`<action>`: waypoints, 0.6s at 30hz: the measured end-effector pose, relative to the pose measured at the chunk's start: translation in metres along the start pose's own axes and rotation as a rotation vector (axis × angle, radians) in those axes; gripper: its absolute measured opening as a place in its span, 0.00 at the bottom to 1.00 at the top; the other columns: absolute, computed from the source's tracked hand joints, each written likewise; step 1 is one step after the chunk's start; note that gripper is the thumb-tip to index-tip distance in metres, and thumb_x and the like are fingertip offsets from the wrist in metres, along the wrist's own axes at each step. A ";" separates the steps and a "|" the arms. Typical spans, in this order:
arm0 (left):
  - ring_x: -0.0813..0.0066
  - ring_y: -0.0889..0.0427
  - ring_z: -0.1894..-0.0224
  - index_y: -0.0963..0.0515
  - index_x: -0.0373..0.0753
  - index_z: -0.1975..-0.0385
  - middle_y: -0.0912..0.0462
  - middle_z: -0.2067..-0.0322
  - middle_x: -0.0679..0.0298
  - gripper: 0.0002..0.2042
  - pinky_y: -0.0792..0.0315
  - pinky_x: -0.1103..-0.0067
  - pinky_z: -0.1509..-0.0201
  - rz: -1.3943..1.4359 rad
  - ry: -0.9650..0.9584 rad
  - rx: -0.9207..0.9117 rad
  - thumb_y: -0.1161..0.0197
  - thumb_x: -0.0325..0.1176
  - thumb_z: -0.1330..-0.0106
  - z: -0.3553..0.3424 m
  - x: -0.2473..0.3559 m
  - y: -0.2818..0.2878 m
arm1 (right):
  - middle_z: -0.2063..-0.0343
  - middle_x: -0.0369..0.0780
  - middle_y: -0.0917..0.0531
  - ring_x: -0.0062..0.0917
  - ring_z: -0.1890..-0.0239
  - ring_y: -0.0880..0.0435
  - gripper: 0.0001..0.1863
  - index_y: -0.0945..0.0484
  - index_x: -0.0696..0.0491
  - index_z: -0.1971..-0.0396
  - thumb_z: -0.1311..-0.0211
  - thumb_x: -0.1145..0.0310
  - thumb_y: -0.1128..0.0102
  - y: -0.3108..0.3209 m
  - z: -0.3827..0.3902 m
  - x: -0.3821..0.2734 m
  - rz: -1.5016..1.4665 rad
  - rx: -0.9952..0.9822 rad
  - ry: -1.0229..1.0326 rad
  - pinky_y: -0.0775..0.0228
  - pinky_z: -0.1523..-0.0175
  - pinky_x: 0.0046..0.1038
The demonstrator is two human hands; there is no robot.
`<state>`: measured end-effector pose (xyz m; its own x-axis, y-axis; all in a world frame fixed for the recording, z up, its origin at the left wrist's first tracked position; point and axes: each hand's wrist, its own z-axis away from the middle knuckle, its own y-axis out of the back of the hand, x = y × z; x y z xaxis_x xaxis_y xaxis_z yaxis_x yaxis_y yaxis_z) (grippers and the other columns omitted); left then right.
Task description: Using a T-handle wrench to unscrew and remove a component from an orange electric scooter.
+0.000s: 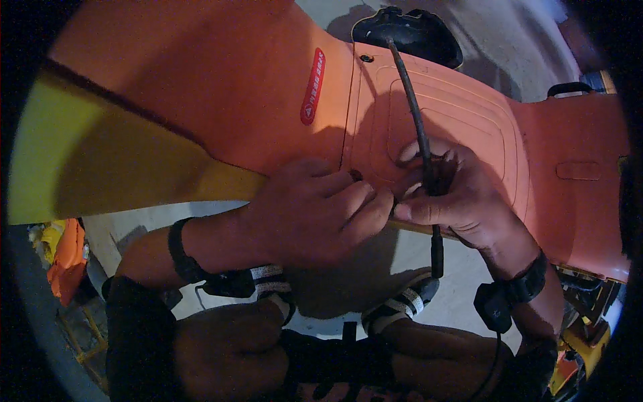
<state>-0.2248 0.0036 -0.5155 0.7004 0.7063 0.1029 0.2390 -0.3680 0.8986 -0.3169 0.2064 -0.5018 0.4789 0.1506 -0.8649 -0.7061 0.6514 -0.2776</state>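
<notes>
A long, thin, dark rod (414, 107), slightly bowed and thicker toward its lower end, slants across the orange panel (469, 144). Its upper end overlaps a black shell (435, 40) beyond the panel's far edge, and its black lower tip reaches past the near edge. The panel is smooth, with nested rounded grooves and a small dark hole (366, 59) near its far corner. Left of the panel, across a seam, is more orange bodywork (234, 74) with a red label (312, 87), then a yellow section (87, 154) farther left. The light is dim, and shadows fall over the bodywork. Pale floor (335, 285) shows below the panel, with two dark striped shoes (412, 300) on it.

The right hand (452, 191) is over the panel's near side, its fingers curled around the rod and its thumb pointing left. The left hand (318, 211) comes in from the left, back upward and fingers bent, its fingertips close to the right thumb at the panel's near edge; whether it grips anything, I cannot tell. Each wrist wears a black band (182, 251).
</notes>
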 end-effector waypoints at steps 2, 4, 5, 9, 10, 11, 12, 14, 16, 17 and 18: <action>0.75 0.22 0.75 0.24 0.37 0.64 0.25 0.78 0.68 0.15 0.31 0.78 0.75 0.030 0.013 -0.011 0.41 0.33 0.53 0.000 0.000 -0.001 | 0.73 0.36 0.20 0.19 0.70 0.19 0.25 0.31 0.58 0.58 0.57 0.81 0.30 0.003 0.001 0.004 0.026 0.020 -0.015 0.28 0.62 0.17; 0.71 0.20 0.76 0.23 0.38 0.59 0.22 0.76 0.67 0.19 0.28 0.74 0.73 0.064 0.043 -0.041 0.40 0.31 0.54 0.001 0.001 0.000 | 0.72 0.36 0.20 0.18 0.70 0.19 0.25 0.31 0.57 0.58 0.58 0.82 0.30 0.002 0.000 0.002 0.032 0.012 0.000 0.28 0.63 0.17; 0.71 0.21 0.76 0.23 0.37 0.59 0.22 0.77 0.67 0.18 0.29 0.74 0.73 0.072 0.037 -0.038 0.40 0.31 0.54 0.001 0.000 0.000 | 0.72 0.36 0.20 0.18 0.70 0.19 0.25 0.31 0.57 0.58 0.58 0.82 0.30 0.002 0.000 0.001 0.035 0.007 0.007 0.28 0.63 0.16; 0.71 0.21 0.76 0.24 0.37 0.61 0.23 0.78 0.66 0.17 0.29 0.73 0.74 0.105 0.036 -0.040 0.40 0.31 0.54 0.000 -0.002 0.003 | 0.71 0.36 0.20 0.17 0.70 0.19 0.27 0.32 0.56 0.57 0.59 0.82 0.29 0.002 0.002 -0.001 0.104 0.000 0.039 0.29 0.65 0.16; 0.70 0.21 0.76 0.24 0.37 0.62 0.23 0.78 0.66 0.17 0.30 0.73 0.75 0.118 0.040 -0.042 0.40 0.31 0.54 0.000 -0.002 0.003 | 0.71 0.36 0.20 0.17 0.70 0.19 0.27 0.32 0.55 0.57 0.60 0.82 0.29 0.002 0.002 0.002 0.123 0.010 0.067 0.29 0.65 0.15; 0.72 0.21 0.76 0.24 0.37 0.63 0.24 0.78 0.66 0.16 0.30 0.75 0.75 0.102 0.034 -0.051 0.41 0.31 0.54 0.000 -0.002 0.004 | 0.70 0.37 0.20 0.17 0.70 0.19 0.28 0.32 0.55 0.57 0.60 0.82 0.29 0.003 0.002 0.003 0.143 0.021 0.096 0.29 0.66 0.15; 0.73 0.21 0.76 0.24 0.36 0.64 0.24 0.77 0.66 0.15 0.30 0.76 0.76 0.087 0.028 -0.060 0.41 0.32 0.54 -0.001 -0.002 0.005 | 0.70 0.37 0.20 0.17 0.69 0.20 0.29 0.32 0.55 0.57 0.61 0.82 0.28 0.004 0.003 0.002 0.133 0.008 0.101 0.29 0.66 0.16; 0.74 0.21 0.76 0.25 0.36 0.66 0.24 0.77 0.67 0.14 0.30 0.78 0.77 0.080 0.028 -0.054 0.41 0.32 0.53 -0.001 -0.002 0.005 | 0.68 0.38 0.20 0.17 0.69 0.20 0.30 0.32 0.54 0.56 0.63 0.83 0.28 0.005 -0.001 0.003 0.105 -0.029 0.111 0.29 0.65 0.16; 0.75 0.22 0.76 0.25 0.36 0.65 0.25 0.77 0.68 0.14 0.31 0.78 0.78 0.103 0.028 -0.006 0.41 0.32 0.53 -0.001 -0.002 0.005 | 0.69 0.37 0.21 0.17 0.69 0.21 0.30 0.32 0.55 0.57 0.63 0.84 0.29 0.005 0.000 0.001 0.102 -0.032 0.097 0.28 0.65 0.17; 0.75 0.22 0.77 0.25 0.36 0.65 0.25 0.77 0.68 0.14 0.31 0.78 0.78 0.114 0.034 0.016 0.41 0.32 0.53 -0.001 -0.001 0.004 | 0.69 0.36 0.21 0.17 0.70 0.21 0.30 0.32 0.55 0.57 0.63 0.84 0.29 0.004 0.001 -0.002 0.103 -0.030 0.090 0.28 0.65 0.17; 0.76 0.22 0.77 0.25 0.36 0.65 0.26 0.77 0.68 0.14 0.32 0.78 0.78 0.124 0.040 0.037 0.41 0.32 0.53 0.000 0.000 0.002 | 0.69 0.36 0.22 0.17 0.71 0.22 0.29 0.32 0.55 0.57 0.62 0.83 0.30 0.002 0.003 -0.004 0.049 -0.034 0.066 0.29 0.66 0.17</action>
<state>-0.2244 0.0030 -0.5137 0.6990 0.6773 0.2296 0.1773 -0.4752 0.8618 -0.3183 0.2092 -0.4976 0.4083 0.1318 -0.9033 -0.7459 0.6185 -0.2470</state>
